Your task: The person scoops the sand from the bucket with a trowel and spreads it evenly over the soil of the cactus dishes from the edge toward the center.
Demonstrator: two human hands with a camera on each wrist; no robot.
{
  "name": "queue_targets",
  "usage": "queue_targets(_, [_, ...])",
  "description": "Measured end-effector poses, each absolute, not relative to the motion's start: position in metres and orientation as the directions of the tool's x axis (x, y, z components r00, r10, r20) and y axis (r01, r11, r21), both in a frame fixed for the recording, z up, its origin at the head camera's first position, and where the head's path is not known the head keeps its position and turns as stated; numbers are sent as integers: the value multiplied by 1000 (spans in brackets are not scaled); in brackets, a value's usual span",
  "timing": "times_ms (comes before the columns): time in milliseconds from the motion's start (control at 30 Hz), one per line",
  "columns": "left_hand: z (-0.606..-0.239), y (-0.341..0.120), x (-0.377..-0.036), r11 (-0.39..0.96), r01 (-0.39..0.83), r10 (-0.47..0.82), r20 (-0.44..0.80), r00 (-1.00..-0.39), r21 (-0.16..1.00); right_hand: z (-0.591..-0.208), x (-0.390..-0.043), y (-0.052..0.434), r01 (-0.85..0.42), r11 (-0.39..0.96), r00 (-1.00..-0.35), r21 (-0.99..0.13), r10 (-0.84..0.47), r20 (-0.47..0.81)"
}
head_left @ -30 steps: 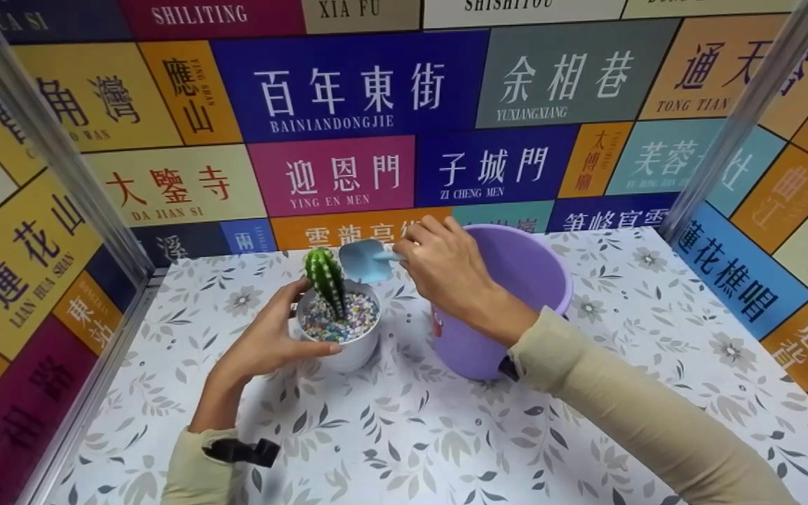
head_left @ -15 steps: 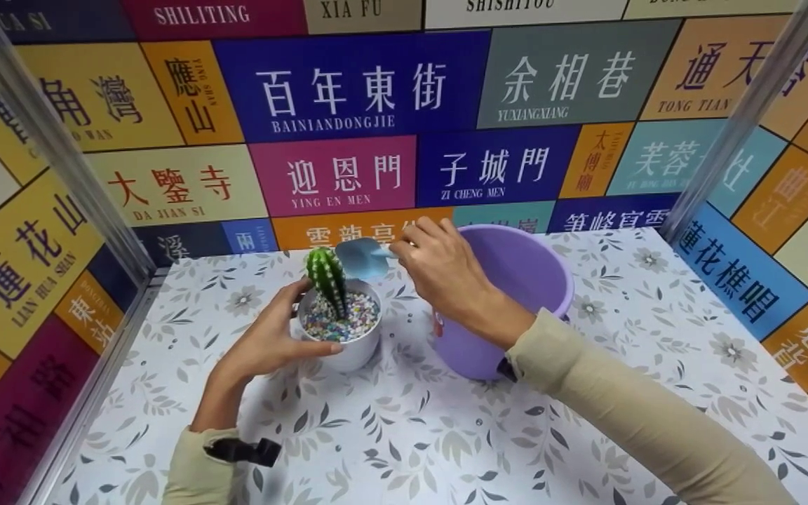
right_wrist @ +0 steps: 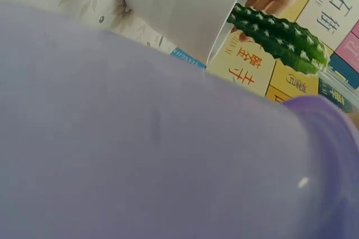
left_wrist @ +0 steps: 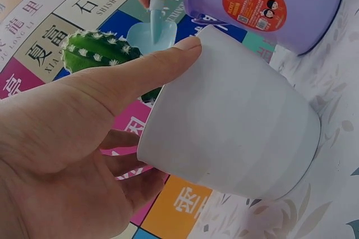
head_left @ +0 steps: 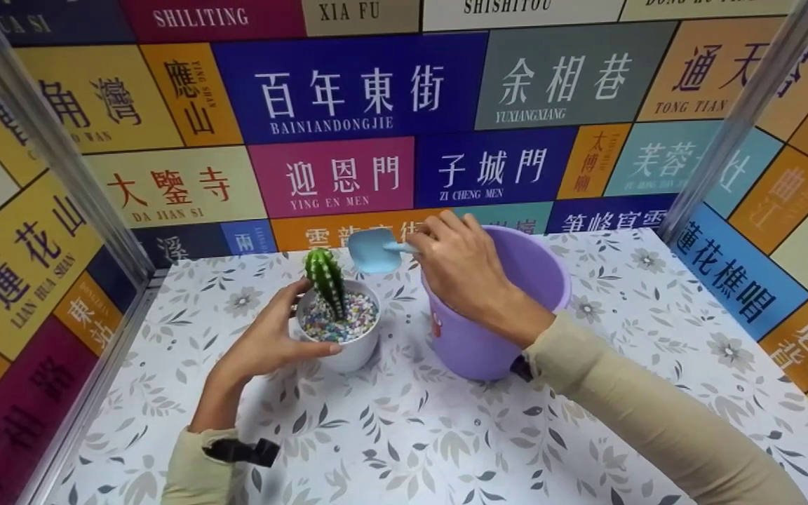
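Scoop raised between cactus pot and purple bucket

The right hand [head_left: 463,270] pinches the thin handle of a pale blue scoop [head_left: 374,250], fingers curled round it in a closed grip; the scoop's blade hangs in the air just above and right of the cactus [head_left: 325,279], at the centre of the head view. The left hand [head_left: 268,337] curls round the left side of the white pot [head_left: 348,351], thumb along the front wall just under the rim, holding it on the table [head_left: 404,435]. In the left wrist view the thumb lies across the pot's smooth, tapered wall.

The pot is filled with small multicoloured pebbles [head_left: 348,319], and the ribbed green cactus stands upright toward its left side. The purple bucket [head_left: 509,280] stands just right of the pot, a narrow gap between them, with a red round label low on its wall. The lower half of the frame is bare floral table; colourful sign panels [head_left: 348,91] wall in the back and both sides
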State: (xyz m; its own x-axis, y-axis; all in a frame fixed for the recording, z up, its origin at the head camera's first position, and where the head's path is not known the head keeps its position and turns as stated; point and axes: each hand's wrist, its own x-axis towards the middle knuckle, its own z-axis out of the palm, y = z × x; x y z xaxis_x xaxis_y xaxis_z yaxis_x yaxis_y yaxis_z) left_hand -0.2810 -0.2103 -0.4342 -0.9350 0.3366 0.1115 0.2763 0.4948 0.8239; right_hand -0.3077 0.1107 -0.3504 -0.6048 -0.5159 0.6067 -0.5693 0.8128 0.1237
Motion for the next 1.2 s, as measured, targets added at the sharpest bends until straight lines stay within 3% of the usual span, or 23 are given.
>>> queue_targets(233, [-425,-218,-279,469,321,341,167,-925,823,-349,-304,133,-564,825,-663,38,-480,575])
queue_targets(467, [-402,-223,-270,398,424,199,375,-905,813,-357,-303,163,-589,807,-652,-36,-449,611])
queue_targets(733, [-386,-190,-258,324,621,69,637,-768,713,-362,-301,197,-566,821,-667,-80,-398,629])
queue_targets(900, [-377,-163,-247,303,704,107,711,-695,642,-363,-300,218,-554,826,-686,-107,-380,620])
queue_targets(1200, [-376,-108,-228,362,724,304,660,-687,587,-368,-297,253,-490,849,-780,-197,-327,534])
